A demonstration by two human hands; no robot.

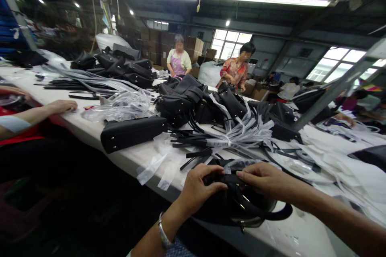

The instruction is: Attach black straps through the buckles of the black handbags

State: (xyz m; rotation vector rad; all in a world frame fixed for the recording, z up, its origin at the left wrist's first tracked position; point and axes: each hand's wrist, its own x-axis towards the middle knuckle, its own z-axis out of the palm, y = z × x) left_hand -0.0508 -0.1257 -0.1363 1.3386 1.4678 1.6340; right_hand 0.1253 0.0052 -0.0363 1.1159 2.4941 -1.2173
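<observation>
A black handbag [217,211] with gold-coloured fittings and a curved handle [279,213] sits at the table's near edge. My left hand [197,186], a silver bangle on its wrist, is closed with thumb and fingers around one end of a short black strap [231,179] at the bag's top. On the strap's other end, my right hand [265,178] pinches with thumb and fingertips. Clear plastic wrap [241,164] shows just behind the fingers. The bag's inside is mostly hidden by the hands and shadow.
Bundled black straps in pale wrapping [229,142] lie just beyond the bag. A black bag [134,132] rests on its side to the left, near heaped black bags [183,100]. A co-worker's hand [62,106] rests on the white table's left edge. Two people stand across the table.
</observation>
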